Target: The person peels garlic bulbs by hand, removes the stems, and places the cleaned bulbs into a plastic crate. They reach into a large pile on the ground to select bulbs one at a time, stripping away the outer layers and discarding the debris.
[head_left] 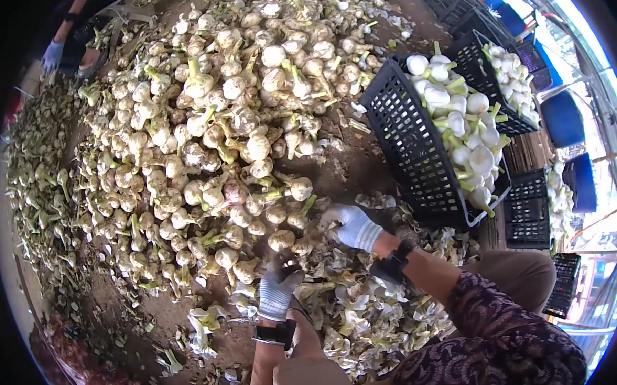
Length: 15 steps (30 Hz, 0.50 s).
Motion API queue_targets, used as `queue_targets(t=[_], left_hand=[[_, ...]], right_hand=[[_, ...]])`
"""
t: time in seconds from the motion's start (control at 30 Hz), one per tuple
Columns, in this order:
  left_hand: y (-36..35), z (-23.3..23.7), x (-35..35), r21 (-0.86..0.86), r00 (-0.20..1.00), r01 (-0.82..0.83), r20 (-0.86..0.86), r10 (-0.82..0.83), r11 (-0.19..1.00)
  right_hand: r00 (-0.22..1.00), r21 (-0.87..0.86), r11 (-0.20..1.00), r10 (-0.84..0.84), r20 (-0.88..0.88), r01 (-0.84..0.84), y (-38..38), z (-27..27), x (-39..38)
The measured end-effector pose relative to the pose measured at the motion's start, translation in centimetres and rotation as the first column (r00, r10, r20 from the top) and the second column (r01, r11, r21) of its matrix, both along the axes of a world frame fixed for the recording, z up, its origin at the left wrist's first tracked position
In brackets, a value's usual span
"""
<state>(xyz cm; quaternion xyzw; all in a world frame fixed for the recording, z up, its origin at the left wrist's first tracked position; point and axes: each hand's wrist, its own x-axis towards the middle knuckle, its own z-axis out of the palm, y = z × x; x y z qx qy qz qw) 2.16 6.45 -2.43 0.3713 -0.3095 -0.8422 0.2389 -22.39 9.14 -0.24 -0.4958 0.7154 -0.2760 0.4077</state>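
A large heap of garlic bulbs (243, 121), many with green stem stubs and dirty skins, spreads over the ground in front of me. My left hand (278, 294), in a striped white glove with dark-soiled fingers, is at the near edge of the heap, just below a garlic bulb (281, 240). My right hand (354, 227), gloved in white and grey, is at the heap's right edge with its fingers curled in; I cannot make out what is in them. Loose peeled garlic skins (372, 305) lie beneath and between my forearms.
A black plastic crate (414, 142) full of clean white garlic (463, 123) stands tilted at my right. Behind it are more filled crates (489, 76) and blue containers (563, 117). Another person's gloved hand (52, 56) shows at upper left, beside trimmed stems (37, 174).
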Motion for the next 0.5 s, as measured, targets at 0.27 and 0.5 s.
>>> queue_targets(t=[0.27,0.5], left_hand=[[-0.4,3.2,-1.9,0.031,0.936,-0.042,-0.350,0.050,0.999],[-0.6,3.7,-2.0,-0.695,0.918,0.187,0.374,0.128,0.694]], right_hand=[[0.790,-0.116,0.993,0.040,0.611,0.039,-0.4,5.4,2.1],[0.661,0.319,0.909,-0.416,0.625,0.270,0.1,5.0,5.5]])
